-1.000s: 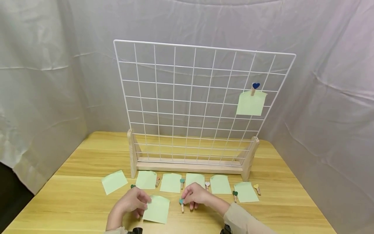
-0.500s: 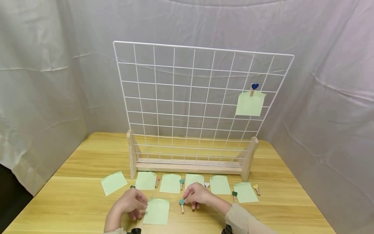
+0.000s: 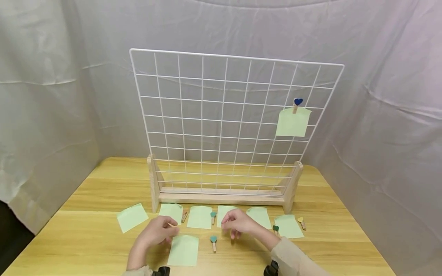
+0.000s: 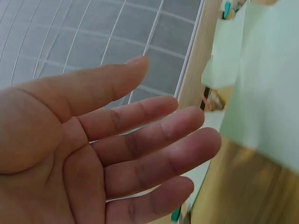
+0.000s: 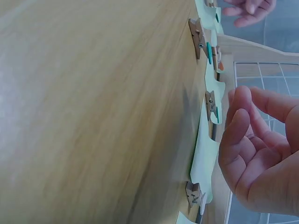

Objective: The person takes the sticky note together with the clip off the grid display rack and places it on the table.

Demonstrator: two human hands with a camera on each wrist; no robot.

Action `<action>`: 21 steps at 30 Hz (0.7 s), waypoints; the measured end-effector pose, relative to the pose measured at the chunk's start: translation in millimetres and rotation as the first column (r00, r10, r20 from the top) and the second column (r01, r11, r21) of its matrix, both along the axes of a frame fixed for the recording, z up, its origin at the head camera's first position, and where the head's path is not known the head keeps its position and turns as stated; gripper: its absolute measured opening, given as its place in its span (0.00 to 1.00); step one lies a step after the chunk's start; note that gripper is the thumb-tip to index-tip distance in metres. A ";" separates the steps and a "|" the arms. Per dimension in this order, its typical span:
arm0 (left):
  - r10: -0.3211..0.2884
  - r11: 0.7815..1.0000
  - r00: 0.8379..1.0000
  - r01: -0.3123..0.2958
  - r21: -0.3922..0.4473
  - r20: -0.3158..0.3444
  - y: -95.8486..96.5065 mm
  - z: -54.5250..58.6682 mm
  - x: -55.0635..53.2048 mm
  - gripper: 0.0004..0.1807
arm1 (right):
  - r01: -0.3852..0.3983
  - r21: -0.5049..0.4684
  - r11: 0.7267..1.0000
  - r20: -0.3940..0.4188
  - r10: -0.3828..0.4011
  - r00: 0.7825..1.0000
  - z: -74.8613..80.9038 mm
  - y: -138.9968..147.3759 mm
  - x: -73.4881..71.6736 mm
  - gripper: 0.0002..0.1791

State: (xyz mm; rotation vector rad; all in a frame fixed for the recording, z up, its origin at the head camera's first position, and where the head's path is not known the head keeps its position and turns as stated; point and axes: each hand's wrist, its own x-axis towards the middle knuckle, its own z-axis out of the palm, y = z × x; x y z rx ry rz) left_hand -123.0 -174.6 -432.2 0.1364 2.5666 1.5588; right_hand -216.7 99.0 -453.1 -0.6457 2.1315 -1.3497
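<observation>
My left hand (image 3: pixel 156 231) hovers by the upper left corner of the nearest pale green sticky note (image 3: pixel 183 251), holding nothing. In the left wrist view its fingers (image 4: pixel 154 154) are spread and nearly straight, with the thumb apart. To the right of that note lies a small wooden clothespin with a teal heart (image 3: pixel 213 243). My right hand (image 3: pixel 239 222) is right of and above this clothespin, over a sticky note in the back row. Its fingers are loosely bent, and nothing shows between them in the right wrist view.
Behind the hands stands a white wire grid (image 3: pixel 214 119) in a wooden base (image 3: pixel 221 198). A blue-heart clothespin (image 3: pixel 295 106) holds a sticky note (image 3: pixel 292 122) on its right side. Several sticky notes and heart clothespins lie in front, including a yellow-heart clothespin (image 3: pixel 302 223).
My right fingers have left the teal-heart clothespin and moved up and right. My left hand has let go of the near sticky note and risen slightly; the note now lies straighter beside the clothespin.
</observation>
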 end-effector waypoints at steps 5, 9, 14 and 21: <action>-0.053 0.999 0.998 0.054 0.005 -0.044 14.1 6.7 -9.8 0.14 | 0.018 0.016 1.000 -0.038 -0.017 0.999 4.9 1.7 -1.1 0.05; -0.085 0.996 0.995 0.086 0.011 -0.057 24.6 11.1 -16.8 0.16 | 0.023 0.001 1.000 -0.060 -0.022 0.998 10.4 4.4 -1.9 0.06; -0.114 0.993 0.991 0.113 -0.024 -0.073 34.5 15.7 -25.1 0.18 | 0.030 0.004 1.000 -0.060 -0.030 0.998 17.0 9.6 -4.2 0.08; -0.120 0.991 0.977 0.109 -0.073 -0.174 45.7 20.9 -34.7 0.14 | 0.060 -0.016 0.998 -0.095 -0.062 0.994 25.7 16.4 -13.4 0.09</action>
